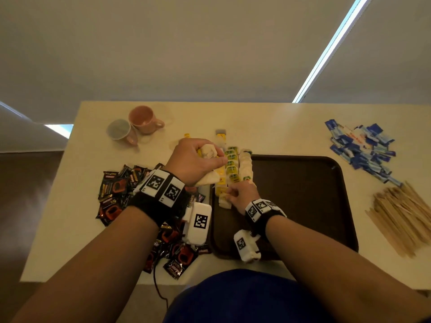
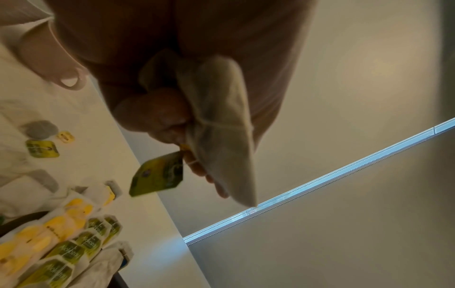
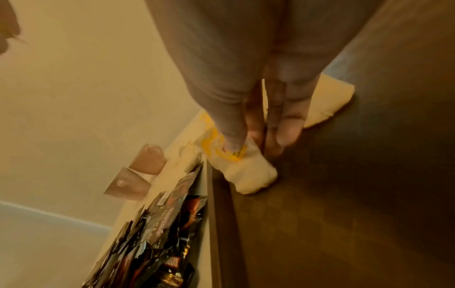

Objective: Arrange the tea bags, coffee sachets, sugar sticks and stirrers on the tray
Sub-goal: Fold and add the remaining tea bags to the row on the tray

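Cream desk (image 1: 279, 117) under me, my left hand (image 1: 196, 159) clutches soft, light tea bags (image 2: 221, 124), my right hand (image 1: 242, 194) pinches another at the tray (image 1: 303, 183) edge; hold bodies, not tags.

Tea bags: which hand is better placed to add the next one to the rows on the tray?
Probably the left hand. It already holds loose tea bags just above the rows at the tray's left edge. The right hand is busy pinching a tea bag at the rows' near end.
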Motion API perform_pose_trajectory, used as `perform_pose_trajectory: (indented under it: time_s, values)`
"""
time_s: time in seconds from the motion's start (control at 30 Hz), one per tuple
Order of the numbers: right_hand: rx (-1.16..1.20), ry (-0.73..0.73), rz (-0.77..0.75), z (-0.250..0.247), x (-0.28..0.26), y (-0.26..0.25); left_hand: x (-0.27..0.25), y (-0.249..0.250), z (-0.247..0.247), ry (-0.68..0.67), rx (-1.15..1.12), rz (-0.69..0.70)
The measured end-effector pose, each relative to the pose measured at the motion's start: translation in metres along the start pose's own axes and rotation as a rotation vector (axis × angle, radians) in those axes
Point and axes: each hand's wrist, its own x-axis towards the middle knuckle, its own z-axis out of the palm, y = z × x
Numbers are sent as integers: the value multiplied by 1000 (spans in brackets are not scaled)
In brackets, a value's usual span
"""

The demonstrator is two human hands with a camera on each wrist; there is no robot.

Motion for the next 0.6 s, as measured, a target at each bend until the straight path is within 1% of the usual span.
perform_pose_trajectory:
  time_s: [0.27,0.43,0.5,0.6]
  values:
    - [110,175,58,16,7,-12,1,-7,0,-22,30,2]
    - [-19,128,260,17,18,-13,2,-7,0,-7,20,-3]
    - [-42,105,287,17,21,-14,3,-8,0,-4,16,-6]
    - [-24,63,283,18,23,-16,3,-8,0,1,10,-17]
